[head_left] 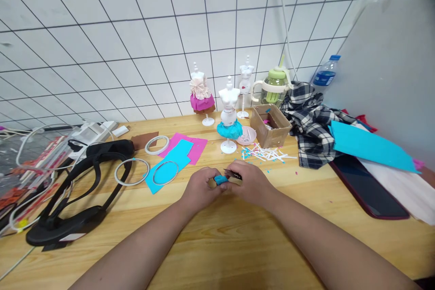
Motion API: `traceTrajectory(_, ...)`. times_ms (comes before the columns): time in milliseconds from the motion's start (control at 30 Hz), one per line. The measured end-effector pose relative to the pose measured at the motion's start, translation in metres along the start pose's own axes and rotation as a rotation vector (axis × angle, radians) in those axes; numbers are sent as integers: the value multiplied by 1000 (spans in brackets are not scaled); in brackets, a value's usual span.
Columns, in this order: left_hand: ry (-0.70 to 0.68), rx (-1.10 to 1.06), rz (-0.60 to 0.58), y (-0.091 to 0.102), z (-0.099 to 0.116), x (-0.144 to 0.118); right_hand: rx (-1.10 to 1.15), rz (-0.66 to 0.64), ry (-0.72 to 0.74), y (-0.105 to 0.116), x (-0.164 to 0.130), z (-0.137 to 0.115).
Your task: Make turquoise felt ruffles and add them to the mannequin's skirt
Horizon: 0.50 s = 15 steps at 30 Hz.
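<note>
My left hand (201,188) is closed, its fingertips pinching a small folded piece of blue paper (220,180) above the wooden table. Touching the same piece with thumb and fingertips, my right hand (250,182) is also closed and grips a thin dark pointed tool (234,174); its exact kind does not show. Just beyond the hands stands a white mini dress form (229,99) with a gathered turquoise skirt (229,130). Two rings (165,173) lie to the left, partly over blue sheets (180,154) and a pink sheet (200,148).
A cardboard box (272,133), a pink dish (247,136) and scattered paper strips (267,152) are beyond my right hand. Two more dress forms (202,95) stand near the tiled wall. A black headset strap (98,208) is left; a phone (370,190) and plaid cloth (309,131) lie right.
</note>
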State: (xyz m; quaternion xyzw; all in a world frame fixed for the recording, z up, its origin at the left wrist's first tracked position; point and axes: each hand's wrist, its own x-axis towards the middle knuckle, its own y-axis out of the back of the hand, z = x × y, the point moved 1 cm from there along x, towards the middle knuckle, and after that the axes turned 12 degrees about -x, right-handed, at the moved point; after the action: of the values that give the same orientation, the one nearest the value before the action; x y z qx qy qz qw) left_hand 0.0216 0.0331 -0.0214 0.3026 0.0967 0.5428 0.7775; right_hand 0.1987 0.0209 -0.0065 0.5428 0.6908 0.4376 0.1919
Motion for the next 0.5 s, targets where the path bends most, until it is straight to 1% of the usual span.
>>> traceTrajectory(67, -1, -20, -16, 0, 1, 0, 32, 5, -19, 0, 1, 3)
traceTrajectory(200, -25, -167, -26, 1, 1, 3, 120, 21, -70, -1, 5, 12)
traceTrajectory(400, 50, -355, -6, 2, -10, 7, 249, 62, -157, 3, 8, 19)
traceTrajectory(500, 67, -475, -1, 2, -15, 8, 226, 59, -171, 4, 8, 20)
